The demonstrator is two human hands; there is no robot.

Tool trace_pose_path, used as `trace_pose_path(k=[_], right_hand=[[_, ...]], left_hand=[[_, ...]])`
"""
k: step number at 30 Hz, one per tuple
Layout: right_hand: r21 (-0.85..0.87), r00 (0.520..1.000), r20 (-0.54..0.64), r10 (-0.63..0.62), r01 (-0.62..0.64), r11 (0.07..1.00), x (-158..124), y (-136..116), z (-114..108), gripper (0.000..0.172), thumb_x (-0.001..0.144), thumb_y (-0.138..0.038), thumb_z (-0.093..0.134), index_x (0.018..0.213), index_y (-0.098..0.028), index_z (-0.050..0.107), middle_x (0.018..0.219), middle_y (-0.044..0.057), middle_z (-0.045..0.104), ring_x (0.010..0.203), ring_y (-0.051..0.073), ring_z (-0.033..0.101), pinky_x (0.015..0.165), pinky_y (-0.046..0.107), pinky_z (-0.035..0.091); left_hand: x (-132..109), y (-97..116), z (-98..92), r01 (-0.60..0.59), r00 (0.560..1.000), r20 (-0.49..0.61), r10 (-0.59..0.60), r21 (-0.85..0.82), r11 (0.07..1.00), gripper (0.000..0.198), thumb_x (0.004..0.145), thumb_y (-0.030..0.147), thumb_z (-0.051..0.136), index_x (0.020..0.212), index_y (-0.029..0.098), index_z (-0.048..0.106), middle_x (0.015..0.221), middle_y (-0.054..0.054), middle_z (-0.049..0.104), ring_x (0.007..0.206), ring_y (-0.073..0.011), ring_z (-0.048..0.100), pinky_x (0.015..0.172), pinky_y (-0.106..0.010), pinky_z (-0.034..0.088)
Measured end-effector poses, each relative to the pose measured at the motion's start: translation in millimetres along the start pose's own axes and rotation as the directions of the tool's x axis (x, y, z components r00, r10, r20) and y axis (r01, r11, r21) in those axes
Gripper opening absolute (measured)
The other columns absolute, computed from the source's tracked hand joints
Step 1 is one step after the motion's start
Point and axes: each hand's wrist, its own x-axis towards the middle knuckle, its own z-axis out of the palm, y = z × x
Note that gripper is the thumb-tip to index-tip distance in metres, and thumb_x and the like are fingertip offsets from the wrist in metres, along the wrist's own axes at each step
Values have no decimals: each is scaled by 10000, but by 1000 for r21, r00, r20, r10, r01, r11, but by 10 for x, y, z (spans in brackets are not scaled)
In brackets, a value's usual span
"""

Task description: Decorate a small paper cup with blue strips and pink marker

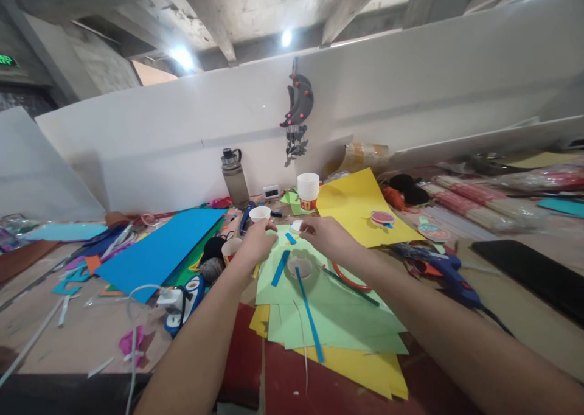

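Both my hands reach out over a stack of light green paper sheets (319,317) on a cluttered craft table. My left hand (258,241) and my right hand (325,235) are closed in pinches, and between them lies a short blue paper strip (291,238) that they seem to hold by its ends. Just below the hands a roll of clear tape (300,267) rests on the green paper. A longer blue strip (280,268) lies left of the roll and a thin long blue strip (310,314) runs toward me.
A large blue sheet (155,251) lies left, a yellow sheet (360,205) behind right. White paper cups (308,190) are stacked at the back, with a water bottle (235,177) beside. A blue glue gun (449,272) lies right. A white partition wall (182,135) stands behind the table.
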Motion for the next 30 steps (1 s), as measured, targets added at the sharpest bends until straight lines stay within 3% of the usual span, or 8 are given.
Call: trace_pose_path(k=[3, 7, 11, 17, 22, 26, 30], right_hand=[[-35, 998, 51, 31, -30, 999, 280, -82, 177, 218, 811, -263, 569, 997, -170, 634, 955, 89, 681, 873, 194, 618, 681, 237, 430], [-113, 988, 138, 70, -55, 992, 508, -156, 361, 274, 752, -212, 665, 1008, -121, 633, 1000, 141, 658, 923, 242, 612, 748, 294, 459], [-178, 962, 246, 116, -72, 981, 610, -167, 461, 315, 861, -303, 573, 1129, -137, 568, 1133, 108, 586, 968, 203, 589, 817, 372, 494], [-195, 945, 287, 158, -104, 975, 655, -141, 544, 342, 879, -325, 546, 1175, -154, 536, 1173, 92, 560, 987, 201, 580, 822, 400, 499], [-120, 940, 286, 184, -155, 981, 688, -161, 533, 344, 878, -325, 547, 1174, -150, 537, 1173, 95, 559, 988, 201, 580, 823, 399, 498], [7, 940, 284, 191, -202, 979, 695, -145, 500, 342, 883, -329, 539, 1178, -155, 533, 1179, 92, 555, 991, 197, 578, 826, 401, 497], [237, 956, 223, 189, -241, 941, 645, -51, 469, 205, 813, -245, 618, 992, -146, 635, 936, 72, 653, 793, 184, 631, 678, 302, 528]], left_hand=[[44, 6, -26, -58, 995, -81, 56, -23, 998, 100, 626, 201, 659, 721, 172, 655, 725, -40, 642, 647, -152, 558, 543, -220, 404], [77, -3, -19, -15, 994, -106, -6, -198, 980, 210, 650, 285, 679, 808, 146, 675, 713, -30, 649, 560, -109, 533, 496, -207, 396], [64, 20, 0, 114, 987, -68, -146, -346, 931, 263, 661, 303, 700, 868, 147, 658, 757, -32, 655, 413, -62, 477, 389, -197, 366], [81, 12, 41, 210, 974, 32, -225, -501, 840, 266, 671, 222, 722, 900, 145, 612, 709, -17, 638, 450, -83, 570, 415, -180, 439], [129, -34, 72, 212, 968, 18, -252, -599, 772, 274, 586, 202, 791, 746, 120, 584, 609, 17, 565, 458, -67, 549, 487, -202, 500], [159, -98, 100, 185, 968, -16, -249, -623, 760, 298, 575, 235, 797, 756, 134, 583, 608, 41, 514, 426, -35, 484, 476, -211, 499], [157, -126, 117, 188, 970, -5, -244, -625, 758, 281, 601, 247, 774, 790, 134, 598, 674, 13, 551, 451, -42, 503, 458, -204, 486]])
